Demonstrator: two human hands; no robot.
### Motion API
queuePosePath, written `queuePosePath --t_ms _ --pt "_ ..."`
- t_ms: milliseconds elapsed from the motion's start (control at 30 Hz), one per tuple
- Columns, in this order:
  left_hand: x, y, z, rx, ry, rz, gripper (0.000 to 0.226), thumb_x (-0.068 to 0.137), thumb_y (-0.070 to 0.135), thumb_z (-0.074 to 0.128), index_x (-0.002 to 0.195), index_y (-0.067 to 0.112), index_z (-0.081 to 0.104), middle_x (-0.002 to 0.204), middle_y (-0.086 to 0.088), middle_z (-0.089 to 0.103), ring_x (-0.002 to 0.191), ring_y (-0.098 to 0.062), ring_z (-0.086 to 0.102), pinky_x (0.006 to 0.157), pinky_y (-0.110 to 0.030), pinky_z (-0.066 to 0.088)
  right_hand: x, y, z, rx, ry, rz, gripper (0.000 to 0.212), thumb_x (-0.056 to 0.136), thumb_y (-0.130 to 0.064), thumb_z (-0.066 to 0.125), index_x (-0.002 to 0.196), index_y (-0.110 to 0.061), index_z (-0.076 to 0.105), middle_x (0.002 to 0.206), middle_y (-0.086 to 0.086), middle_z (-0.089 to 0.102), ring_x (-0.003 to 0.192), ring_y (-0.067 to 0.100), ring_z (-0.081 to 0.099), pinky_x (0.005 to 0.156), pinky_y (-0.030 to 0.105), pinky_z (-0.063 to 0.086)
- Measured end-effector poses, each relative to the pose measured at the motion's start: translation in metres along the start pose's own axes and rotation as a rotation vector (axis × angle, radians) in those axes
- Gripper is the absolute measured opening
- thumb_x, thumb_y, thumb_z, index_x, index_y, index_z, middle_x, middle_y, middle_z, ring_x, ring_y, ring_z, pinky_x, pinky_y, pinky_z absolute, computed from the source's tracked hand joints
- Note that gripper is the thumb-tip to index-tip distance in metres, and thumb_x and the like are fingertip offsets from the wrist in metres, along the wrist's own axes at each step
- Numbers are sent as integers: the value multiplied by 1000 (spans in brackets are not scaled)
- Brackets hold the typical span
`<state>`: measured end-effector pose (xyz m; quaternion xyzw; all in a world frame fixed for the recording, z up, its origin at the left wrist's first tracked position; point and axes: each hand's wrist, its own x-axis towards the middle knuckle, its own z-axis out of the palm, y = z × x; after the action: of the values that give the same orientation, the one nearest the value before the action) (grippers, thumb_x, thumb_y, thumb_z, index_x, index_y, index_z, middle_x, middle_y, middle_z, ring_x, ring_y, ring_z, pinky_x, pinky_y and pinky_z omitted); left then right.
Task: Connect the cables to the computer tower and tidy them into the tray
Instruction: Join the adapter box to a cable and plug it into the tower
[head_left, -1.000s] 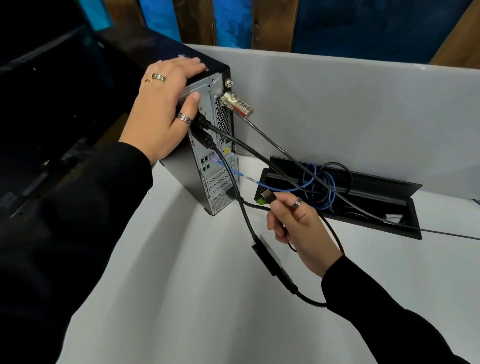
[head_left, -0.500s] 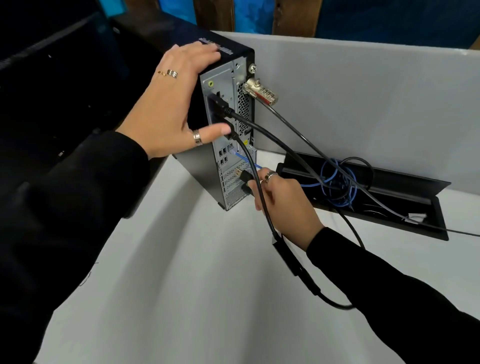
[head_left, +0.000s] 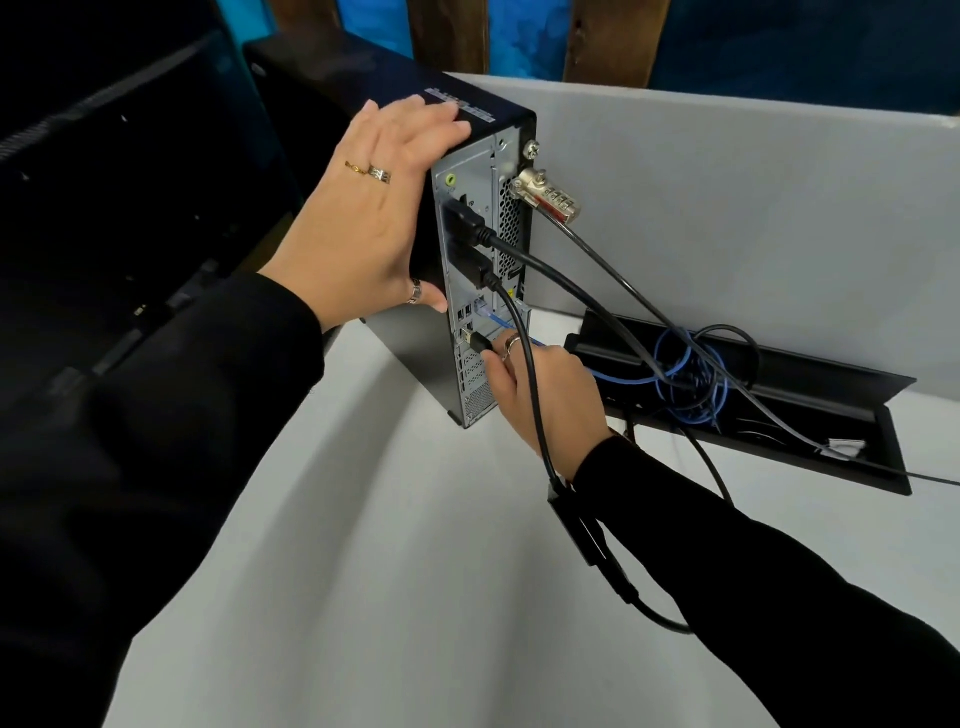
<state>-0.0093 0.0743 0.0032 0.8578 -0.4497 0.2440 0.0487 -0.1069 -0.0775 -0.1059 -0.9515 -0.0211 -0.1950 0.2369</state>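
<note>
The black computer tower (head_left: 483, 270) stands upright on the white desk, its rear panel facing me. My left hand (head_left: 363, 208) lies flat on its top and side, thumb at the panel's edge. My right hand (head_left: 540, 389) pinches a black cable plug (head_left: 475, 340), whose metal tip touches a port low on the panel. Two thick black cables (head_left: 545, 260) and a blue cable (head_left: 670, 371) are plugged in above it. A silver combination lock (head_left: 545, 195) hangs from the upper panel. The black cable tray (head_left: 810, 389) is recessed in the desk to the right and holds coiled cables.
A grey partition wall (head_left: 727, 208) rises behind the tray. A dark monitor (head_left: 104, 182) fills the left. A black inline adapter (head_left: 587, 525) hangs on a cable under my right wrist. The white desk (head_left: 389, 571) spreads out in front.
My right hand carried the plug from near the tray to the tower's lower rear ports. My left thumb came off the plugged cables and rests at the panel's edge.
</note>
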Motion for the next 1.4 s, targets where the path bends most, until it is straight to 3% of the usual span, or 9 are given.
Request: queuePosePath --t_ms 133,200,367,533,800,933,1067,1267,1400 --pt "0 1 1 -19 -4 -6 114 52 61 71 139 2 26 145 -21 33 137 -37 26 115 -47 10 2 -1 7 -34 80 -4 24 91 -25 55 75 -7 61 52 8 59 43 15 37 42 9 13" --pt "-1 2 1 -24 -2 -9 112 54 62 69 138 2 26 145 -21 33 137 -37 27 115 -45 9 2 -2 10 -57 118 -2 23 87 -22 61 69 -8 61 46 7 57 35 19 45 43 9 19" --pt "0 3 1 -34 -9 -24 109 58 68 61 138 3 26 145 -22 34 137 -37 27 115 -46 10 5 -1 9 -38 39 -12 29 94 -28 49 85 -5 64 65 12 65 56 27 62 53 23 36" --pt "0 4 1 -36 -3 -29 108 56 62 67 137 4 26 144 -23 34 136 -39 27 115 -48 12 5 1 14 -70 52 -8 23 73 -20 77 62 -7 63 40 5 56 30 17 52 35 17 39" --pt "-1 6 2 -56 10 -43 102 63 67 56 137 3 27 144 -21 35 136 -37 28 115 -46 11 11 -9 13 -243 -16 -28 37 36 -29 93 48 -15 61 32 -3 47 24 8 44 29 12 32" --pt "-1 6 1 -67 14 -38 103 60 64 61 137 4 27 144 -21 36 136 -37 27 115 -47 12 11 -11 1 -175 -25 -66 19 78 -23 73 77 -5 66 54 7 62 45 18 59 43 21 41" --pt "-3 7 -1 -77 2 -59 110 52 54 76 137 6 27 144 -21 35 137 -36 26 115 -49 12 6 -6 -14 -76 -161 -56 35 100 -31 34 102 -6 58 80 11 60 67 24 54 60 27 39" --pt "-25 38 1 -253 71 -313 106 64 25 81 145 8 15 153 -16 15 143 -27 9 117 -27 6 -31 20 -54 76 -276 -20 25 97 -19 41 112 -12 59 96 9 67 81 23 63 69 29 46" --pt "-66 78 24 -513 59 -548 87 80 20 68 146 15 12 153 -8 15 142 -20 13 116 -33 14 -72 47 -99 196 -167 55 25 94 -19 51 115 -15 64 110 -3 69 91 8 65 85 16 47"
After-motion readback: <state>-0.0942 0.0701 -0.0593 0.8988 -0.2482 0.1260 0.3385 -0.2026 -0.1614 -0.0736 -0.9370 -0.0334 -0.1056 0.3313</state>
